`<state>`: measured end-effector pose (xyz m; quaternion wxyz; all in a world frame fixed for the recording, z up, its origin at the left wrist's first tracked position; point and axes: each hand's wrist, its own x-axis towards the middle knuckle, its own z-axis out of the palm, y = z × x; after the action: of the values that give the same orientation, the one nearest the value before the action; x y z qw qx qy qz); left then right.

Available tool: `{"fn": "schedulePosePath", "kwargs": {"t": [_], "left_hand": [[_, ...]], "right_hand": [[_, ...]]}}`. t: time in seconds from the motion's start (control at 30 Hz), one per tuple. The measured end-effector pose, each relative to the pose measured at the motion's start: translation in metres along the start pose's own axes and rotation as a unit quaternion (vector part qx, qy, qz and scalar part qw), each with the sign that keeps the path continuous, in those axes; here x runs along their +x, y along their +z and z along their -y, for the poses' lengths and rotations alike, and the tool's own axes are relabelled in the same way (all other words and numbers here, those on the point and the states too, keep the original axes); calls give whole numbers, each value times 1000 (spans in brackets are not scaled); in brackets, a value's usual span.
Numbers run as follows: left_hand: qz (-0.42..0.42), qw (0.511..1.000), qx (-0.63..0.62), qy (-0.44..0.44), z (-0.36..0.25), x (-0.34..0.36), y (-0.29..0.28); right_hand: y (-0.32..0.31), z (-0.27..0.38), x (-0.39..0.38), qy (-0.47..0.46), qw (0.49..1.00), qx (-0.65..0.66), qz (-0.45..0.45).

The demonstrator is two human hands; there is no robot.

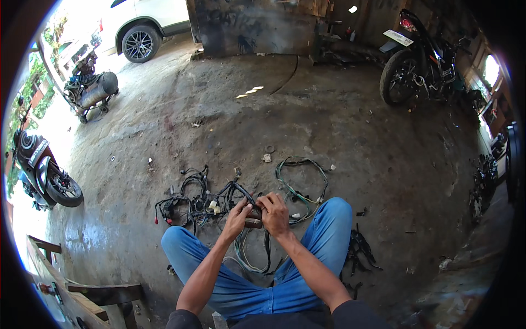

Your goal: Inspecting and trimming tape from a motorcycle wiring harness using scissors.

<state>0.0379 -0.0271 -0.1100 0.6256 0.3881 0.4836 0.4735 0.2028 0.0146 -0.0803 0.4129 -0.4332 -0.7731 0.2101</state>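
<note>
Dark shirt (279,322) nearest; both hands (275,215) curled, fingers pinching black wiring harness (198,207).

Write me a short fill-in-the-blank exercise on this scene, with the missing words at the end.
1. The left hand and right hand are both at the dark wiring; the looped wires lie closer to the ____ one.
2. In the picture, the small red connector lies to the ____ of both hands.
3. The person's jeans are ____.
4. The car near the top edge has a ____ body.

Missing words: right; left; blue; white.
</note>
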Motion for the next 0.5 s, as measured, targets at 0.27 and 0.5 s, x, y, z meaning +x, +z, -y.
{"fn": "schedulePosePath", "kwargs": {"t": [0.27,0.5], "left_hand": [[21,999,-39,-16,-14,-15,23],[17,992,-108,-57,5,-7,18]], "right_hand": [[15,-13,-11,99,992,82,-1],[11,-19,-9,160,972,150,86]]}}
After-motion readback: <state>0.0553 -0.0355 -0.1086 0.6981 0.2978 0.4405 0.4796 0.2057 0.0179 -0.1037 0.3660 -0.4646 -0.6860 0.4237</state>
